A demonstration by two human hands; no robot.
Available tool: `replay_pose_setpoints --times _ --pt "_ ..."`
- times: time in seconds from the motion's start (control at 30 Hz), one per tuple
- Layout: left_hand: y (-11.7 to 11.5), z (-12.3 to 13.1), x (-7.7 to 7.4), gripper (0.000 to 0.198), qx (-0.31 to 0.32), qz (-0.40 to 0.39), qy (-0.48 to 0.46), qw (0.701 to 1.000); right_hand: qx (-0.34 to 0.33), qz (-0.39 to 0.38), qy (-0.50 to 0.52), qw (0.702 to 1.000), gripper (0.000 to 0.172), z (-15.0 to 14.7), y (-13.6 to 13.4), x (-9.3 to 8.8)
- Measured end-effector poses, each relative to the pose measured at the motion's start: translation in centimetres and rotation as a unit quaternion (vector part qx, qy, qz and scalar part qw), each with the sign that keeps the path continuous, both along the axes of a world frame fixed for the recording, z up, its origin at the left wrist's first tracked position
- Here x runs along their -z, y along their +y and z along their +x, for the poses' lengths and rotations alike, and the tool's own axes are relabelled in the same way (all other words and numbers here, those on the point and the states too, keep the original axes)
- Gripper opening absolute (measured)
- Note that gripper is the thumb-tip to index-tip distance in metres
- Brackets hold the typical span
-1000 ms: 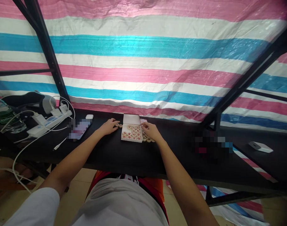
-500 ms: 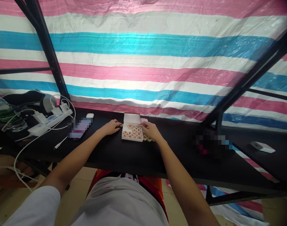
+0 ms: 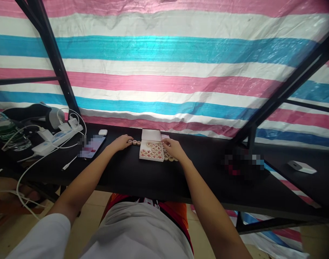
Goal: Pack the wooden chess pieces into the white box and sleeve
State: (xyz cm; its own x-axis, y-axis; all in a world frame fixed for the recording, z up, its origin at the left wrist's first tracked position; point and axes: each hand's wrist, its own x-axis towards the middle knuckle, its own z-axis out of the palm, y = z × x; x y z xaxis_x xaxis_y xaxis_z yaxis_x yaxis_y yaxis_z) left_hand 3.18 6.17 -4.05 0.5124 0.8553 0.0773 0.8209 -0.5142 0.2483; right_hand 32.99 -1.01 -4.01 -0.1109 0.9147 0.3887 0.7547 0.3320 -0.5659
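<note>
An open white box (image 3: 151, 159) with rows of round Chinese chess pieces, marked in red, lies on the black desk, its lid tipped back. Left of it, several chess pieces (image 3: 134, 142) form a short row. My left hand (image 3: 122, 142) is at the left end of that row, its bent fingers closed on the outermost piece (image 3: 129, 142). At the box's right rim my right hand (image 3: 173, 149) is closed, thumb and fingertips on the edge. More loose pieces (image 3: 166, 157) lie beneath and beside the right hand, partly hidden by it.
A phone (image 3: 92, 147), a white earbud case (image 3: 103, 132), a power strip (image 3: 55, 140) with white cables, and a bottle (image 3: 10, 133) occupy the left side. A blurred dark object (image 3: 242, 163) and a white charger (image 3: 301, 167) are at right. Striped sheeting (image 3: 164, 82) hangs behind.
My left hand has moved left, away from the box, and the short row of chess pieces now shows beside it. My right hand has stayed at the box's right rim.
</note>
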Motion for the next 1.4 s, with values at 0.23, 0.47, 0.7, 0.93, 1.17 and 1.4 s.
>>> replay_pose_setpoints --times 0.23,0.47,0.7,0.93,1.17,1.4 --pt "-1.9 1.2 -1.1 0.044 0.035 0.058 -0.053 0.996 -0.002 0.002 -0.001 1.000 0.021 0.2 0.2 0.3" --pt "-4.4 4.1 -1.5 0.027 0.180 0.064 -0.053 0.980 -0.004 -0.001 -0.004 1.000 0.020 0.2 0.4 0.5" --pt "-4.4 5.0 -0.9 0.024 0.142 0.030 -0.013 0.989 -0.002 0.019 0.033 0.999 0.022 0.0 0.1 0.2" --pt "-4.3 5.4 -0.7 0.023 0.100 0.013 -0.057 0.993 -0.010 0.022 0.029 0.999 0.021 0.1 0.4 0.5" --pt "-4.1 5.1 -0.4 0.021 0.086 -0.013 -0.134 0.987 0.002 0.035 0.041 0.999 0.021 -0.2 0.0 -0.1" --pt "-3.9 5.1 -0.1 0.030 0.097 0.070 -0.027 0.992 -0.011 0.028 0.033 0.999 0.020 -0.2 0.2 0.3"
